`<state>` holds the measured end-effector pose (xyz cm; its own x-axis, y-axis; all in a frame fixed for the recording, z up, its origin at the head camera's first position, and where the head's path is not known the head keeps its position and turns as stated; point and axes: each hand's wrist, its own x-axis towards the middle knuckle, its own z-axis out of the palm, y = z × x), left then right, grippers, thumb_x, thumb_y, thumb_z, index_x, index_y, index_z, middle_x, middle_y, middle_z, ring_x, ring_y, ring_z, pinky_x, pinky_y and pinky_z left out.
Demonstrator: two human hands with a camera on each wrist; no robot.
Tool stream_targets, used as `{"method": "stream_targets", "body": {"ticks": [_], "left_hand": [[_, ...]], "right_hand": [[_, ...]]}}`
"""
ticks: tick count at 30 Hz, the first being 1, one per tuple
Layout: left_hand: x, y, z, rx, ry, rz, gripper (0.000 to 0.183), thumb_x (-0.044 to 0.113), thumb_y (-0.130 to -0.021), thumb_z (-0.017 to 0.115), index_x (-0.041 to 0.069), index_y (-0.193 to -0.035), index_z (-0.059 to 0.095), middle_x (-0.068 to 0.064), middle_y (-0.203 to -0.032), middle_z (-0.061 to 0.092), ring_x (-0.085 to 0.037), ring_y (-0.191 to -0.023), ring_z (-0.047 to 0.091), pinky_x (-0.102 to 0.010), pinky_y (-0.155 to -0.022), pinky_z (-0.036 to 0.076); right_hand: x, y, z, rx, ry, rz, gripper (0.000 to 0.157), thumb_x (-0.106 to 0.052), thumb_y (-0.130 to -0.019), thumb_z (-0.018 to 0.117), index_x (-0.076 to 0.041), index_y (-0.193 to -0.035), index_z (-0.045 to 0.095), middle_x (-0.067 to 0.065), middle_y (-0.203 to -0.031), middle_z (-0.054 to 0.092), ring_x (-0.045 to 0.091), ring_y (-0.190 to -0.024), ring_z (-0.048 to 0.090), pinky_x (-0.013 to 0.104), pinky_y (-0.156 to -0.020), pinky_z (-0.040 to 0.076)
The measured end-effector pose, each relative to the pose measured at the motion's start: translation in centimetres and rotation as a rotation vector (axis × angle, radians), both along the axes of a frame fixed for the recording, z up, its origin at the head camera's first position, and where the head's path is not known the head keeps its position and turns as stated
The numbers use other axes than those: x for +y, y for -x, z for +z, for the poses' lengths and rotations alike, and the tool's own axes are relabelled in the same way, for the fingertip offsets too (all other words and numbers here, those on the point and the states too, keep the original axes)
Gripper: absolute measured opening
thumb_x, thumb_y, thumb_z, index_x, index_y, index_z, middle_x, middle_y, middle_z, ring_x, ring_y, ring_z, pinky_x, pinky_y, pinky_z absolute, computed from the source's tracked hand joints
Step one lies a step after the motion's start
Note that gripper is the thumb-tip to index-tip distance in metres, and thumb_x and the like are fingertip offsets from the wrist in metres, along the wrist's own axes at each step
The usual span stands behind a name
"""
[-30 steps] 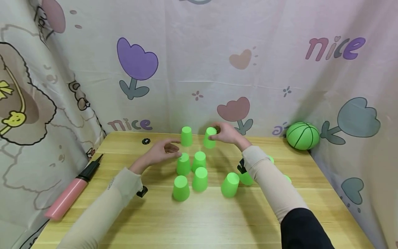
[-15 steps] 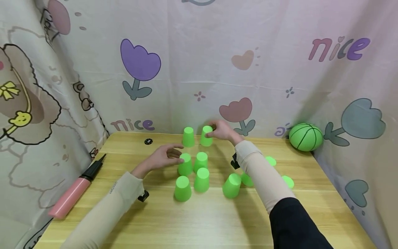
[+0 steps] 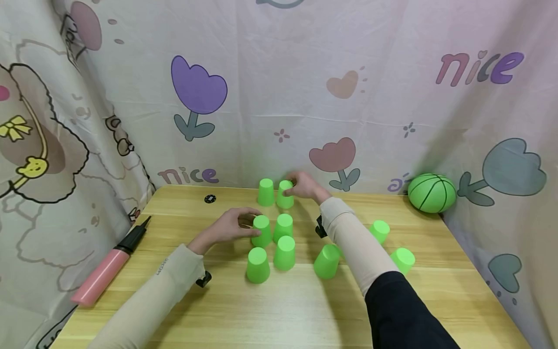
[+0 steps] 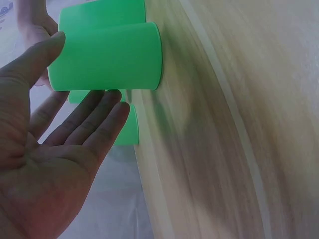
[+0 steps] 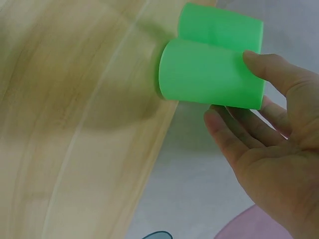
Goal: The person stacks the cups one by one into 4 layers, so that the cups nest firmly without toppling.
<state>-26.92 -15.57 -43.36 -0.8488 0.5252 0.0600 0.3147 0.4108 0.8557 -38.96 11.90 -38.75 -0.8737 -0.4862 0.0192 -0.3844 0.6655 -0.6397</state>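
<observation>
Several bright green cups stand upside down on the wooden table (image 3: 279, 310). At the back, my right hand (image 3: 305, 186) holds one green cup (image 3: 285, 200) between thumb and fingers, close beside another cup (image 3: 266, 192). Nearer, my left hand (image 3: 231, 225) has its thumb and fingertips on either side of a second green cup (image 4: 107, 57). A cup (image 3: 284, 228) stands just right of that one. In front of the pair are two more cups, one further right (image 3: 285, 253) and one further left (image 3: 258, 265).
A slightly tilted-looking cup (image 3: 327, 261) and two others, one farther back (image 3: 380, 231) and one nearer (image 3: 403, 260), stand around my right forearm. A green ball (image 3: 431, 193) sits at the back right corner. On the left lie a pink hand pump (image 3: 106, 266) and a small black disc (image 3: 210, 198).
My right hand has slid its cup leftward, up close to the back left cup. My left hand's fingers have closed in around the cup in front of them.
</observation>
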Motion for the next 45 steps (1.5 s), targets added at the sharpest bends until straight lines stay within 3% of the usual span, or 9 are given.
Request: {"method": "stream_targets", "body": {"ticks": [12,36,45], "left_hand": [[-0.1,0.3,-0.9,0.01,0.002,0.007,0.059,0.025,-0.091,0.085,0.006,-0.142,0.062,-0.015,-0.133,0.071,-0.034,-0.123,0.069,-0.044,-0.105,0.06],[0.4,0.1,-1.1,-0.005,0.03,0.039,0.059,0.023,-0.091,0.085,0.006,-0.142,0.061,-0.016,-0.135,0.07,-0.037,-0.125,0.068,-0.045,-0.105,0.06],[0.3,0.2,-1.4,-0.013,0.033,0.061,0.057,0.025,-0.09,0.086,0.009,-0.14,0.063,-0.013,-0.133,0.071,-0.034,-0.124,0.068,-0.043,-0.104,0.06]], "right_hand": [[-0.2,0.4,-0.7,-0.013,-0.032,-0.005,0.046,-0.014,-0.092,0.079,0.003,-0.133,0.066,0.019,-0.128,0.07,0.031,-0.116,0.064,0.042,-0.103,0.055],[-0.3,0.6,-1.1,-0.018,-0.018,-0.018,0.055,-0.017,-0.096,0.076,0.003,-0.144,0.058,0.022,-0.138,0.065,0.037,-0.128,0.061,0.047,-0.113,0.052],[0.9,-0.5,0.6,-0.064,0.027,-0.038,0.07,-0.023,-0.097,0.076,0.001,-0.155,0.046,0.027,-0.149,0.057,0.042,-0.139,0.055,0.052,-0.116,0.05]]}}
